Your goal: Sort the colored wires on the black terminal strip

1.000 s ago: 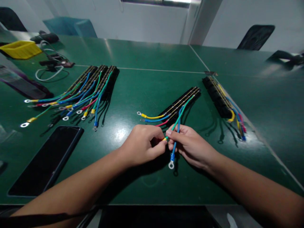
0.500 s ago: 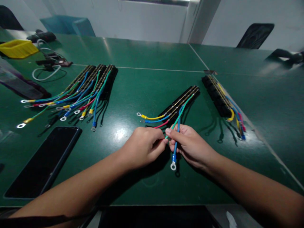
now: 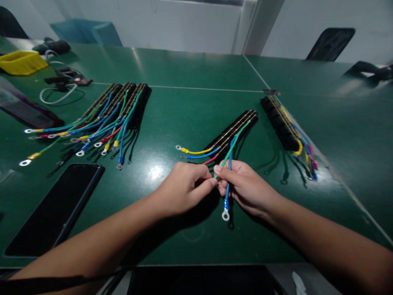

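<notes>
My left hand [image 3: 192, 188] pinches the lower end of a green wire [image 3: 231, 149]; its tip is hidden by the fingers. Just beside it, my right hand [image 3: 242, 184] grips the same wire between thumb and fingers. A blue wire [image 3: 227, 190] passes by the right fingers and hangs down to a silver ring terminal [image 3: 225, 215]. Both wires run up to a black terminal block [image 3: 233, 129] with brass-coloured strips, lying at a slant on the table. From its lower end also come a yellow wire [image 3: 196, 151], another blue wire and a red one partly behind my left hand.
Several wired terminal blocks [image 3: 123, 102] lie side by side at the left, their ring terminals pointing toward me. Another wired block [image 3: 279, 123] lies at the right. A black phone [image 3: 55, 209] is at the near left, with a yellow bin [image 3: 23, 63] farther back.
Both hands keep their hold on the green wire, almost unmoved. The hanging blue wire's ring end has shifted very slightly to the right.
</notes>
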`<state>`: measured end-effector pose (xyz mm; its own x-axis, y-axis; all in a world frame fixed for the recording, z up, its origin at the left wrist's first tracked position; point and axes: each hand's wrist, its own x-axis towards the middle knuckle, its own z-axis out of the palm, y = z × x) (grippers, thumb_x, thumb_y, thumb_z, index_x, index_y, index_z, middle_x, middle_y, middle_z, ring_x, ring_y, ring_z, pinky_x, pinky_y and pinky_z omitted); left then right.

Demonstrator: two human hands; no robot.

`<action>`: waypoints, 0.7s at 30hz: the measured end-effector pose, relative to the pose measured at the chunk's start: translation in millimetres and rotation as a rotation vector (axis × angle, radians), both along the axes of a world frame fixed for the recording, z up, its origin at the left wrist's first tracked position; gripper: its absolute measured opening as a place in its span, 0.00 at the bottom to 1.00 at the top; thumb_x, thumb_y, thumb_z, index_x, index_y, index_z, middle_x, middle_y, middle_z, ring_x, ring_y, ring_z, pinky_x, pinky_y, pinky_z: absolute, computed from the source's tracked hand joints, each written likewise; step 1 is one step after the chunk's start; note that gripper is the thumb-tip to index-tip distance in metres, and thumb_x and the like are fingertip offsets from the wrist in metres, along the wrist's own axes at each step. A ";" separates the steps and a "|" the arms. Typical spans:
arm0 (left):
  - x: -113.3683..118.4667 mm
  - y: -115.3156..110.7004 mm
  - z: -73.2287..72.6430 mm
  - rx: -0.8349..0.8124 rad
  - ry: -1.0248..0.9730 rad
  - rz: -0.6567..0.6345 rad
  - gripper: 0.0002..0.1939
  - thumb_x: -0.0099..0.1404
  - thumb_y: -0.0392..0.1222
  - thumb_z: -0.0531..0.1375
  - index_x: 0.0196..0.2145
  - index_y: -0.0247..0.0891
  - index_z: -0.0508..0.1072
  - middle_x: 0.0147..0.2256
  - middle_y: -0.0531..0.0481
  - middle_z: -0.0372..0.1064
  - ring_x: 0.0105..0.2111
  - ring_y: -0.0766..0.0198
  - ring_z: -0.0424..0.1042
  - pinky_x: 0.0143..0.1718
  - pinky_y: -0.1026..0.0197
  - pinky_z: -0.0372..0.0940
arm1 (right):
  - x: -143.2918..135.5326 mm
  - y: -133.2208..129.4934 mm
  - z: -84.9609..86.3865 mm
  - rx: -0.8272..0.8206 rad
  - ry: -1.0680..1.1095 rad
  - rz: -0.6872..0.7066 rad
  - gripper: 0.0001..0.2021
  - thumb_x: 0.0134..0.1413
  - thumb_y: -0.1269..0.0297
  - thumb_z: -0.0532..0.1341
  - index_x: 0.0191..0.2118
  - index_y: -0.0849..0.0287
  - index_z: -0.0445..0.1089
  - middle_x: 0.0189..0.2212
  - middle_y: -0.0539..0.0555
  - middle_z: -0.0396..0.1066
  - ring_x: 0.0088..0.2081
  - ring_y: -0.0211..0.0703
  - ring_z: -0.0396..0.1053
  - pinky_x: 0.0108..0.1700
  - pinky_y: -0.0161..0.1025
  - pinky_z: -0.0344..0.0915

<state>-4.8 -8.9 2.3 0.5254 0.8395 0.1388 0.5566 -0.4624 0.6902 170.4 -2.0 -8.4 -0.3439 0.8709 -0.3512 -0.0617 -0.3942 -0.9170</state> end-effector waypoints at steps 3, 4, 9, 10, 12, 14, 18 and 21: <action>0.5 0.7 1.3 -0.033 0.011 -0.019 0.14 0.66 0.41 0.53 0.26 0.33 0.72 0.20 0.55 0.65 0.21 0.71 0.61 0.24 0.67 0.51 | 0.5 0.4 0.8 0.001 0.006 0.024 0.12 0.55 0.59 0.61 0.26 0.60 0.64 0.14 0.46 0.63 0.17 0.31 0.57 0.22 0.31 0.52; 0.9 0.8 0.7 -0.018 -0.004 -0.011 0.13 0.66 0.41 0.54 0.26 0.34 0.72 0.21 0.55 0.65 0.21 0.71 0.61 0.24 0.68 0.51 | 0.6 0.5 1.1 0.004 0.002 0.024 0.12 0.55 0.59 0.61 0.26 0.60 0.64 0.14 0.46 0.63 0.17 0.31 0.57 0.22 0.31 0.52; 2.5 -0.3 -5.9 0.064 -0.072 0.013 0.12 0.63 0.44 0.58 0.27 0.34 0.71 0.22 0.55 0.68 0.22 0.72 0.63 0.25 0.68 0.53 | 0.9 0.2 0.3 0.001 -0.008 0.003 0.11 0.54 0.59 0.62 0.27 0.61 0.65 0.16 0.46 0.64 0.19 0.32 0.60 0.24 0.31 0.55; 2.5 -0.5 -6.5 0.076 -0.069 0.011 0.12 0.63 0.44 0.58 0.27 0.34 0.71 0.22 0.54 0.68 0.21 0.72 0.63 0.24 0.68 0.53 | 1.2 0.2 -0.5 0.001 -0.010 0.004 0.11 0.54 0.59 0.62 0.28 0.61 0.65 0.16 0.47 0.64 0.19 0.32 0.61 0.24 0.31 0.55; 2.2 -0.5 -6.3 0.102 -0.043 -0.002 0.11 0.64 0.43 0.57 0.27 0.34 0.71 0.22 0.54 0.67 0.21 0.71 0.63 0.24 0.68 0.52 | 1.9 0.4 -2.1 0.017 -0.020 0.014 0.12 0.55 0.58 0.61 0.27 0.61 0.64 0.15 0.47 0.63 0.18 0.32 0.60 0.24 0.31 0.54; 1.7 -0.3 -4.5 0.120 -0.001 -0.021 0.11 0.65 0.41 0.55 0.27 0.34 0.72 0.22 0.54 0.66 0.21 0.71 0.61 0.24 0.67 0.51 | 2.8 1.0 -2.7 0.033 -0.022 0.032 0.13 0.55 0.58 0.61 0.25 0.60 0.63 0.15 0.46 0.63 0.18 0.32 0.59 0.23 0.31 0.53; 1.5 -0.3 -1.8 0.103 0.043 -0.047 0.13 0.67 0.41 0.53 0.27 0.34 0.71 0.21 0.54 0.64 0.22 0.71 0.61 0.25 0.67 0.50 | 4.9 2.3 1.0 0.043 -0.048 0.072 0.13 0.56 0.60 0.60 0.24 0.60 0.62 0.14 0.46 0.63 0.17 0.31 0.59 0.23 0.31 0.54; 2.3 -0.9 -3.5 0.073 0.020 -0.025 0.12 0.65 0.42 0.55 0.28 0.34 0.72 0.22 0.54 0.67 0.22 0.71 0.63 0.25 0.67 0.52 | 6.1 2.7 5.6 0.048 -0.116 0.084 0.11 0.56 0.62 0.59 0.25 0.60 0.64 0.14 0.47 0.64 0.17 0.32 0.60 0.22 0.31 0.54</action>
<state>-2.6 -9.8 -1.2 0.5496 0.8139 0.1882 0.5572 -0.5251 0.6433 176.5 0.7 -2.8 -0.3763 0.8575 -0.3510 0.0768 -0.3486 -0.9341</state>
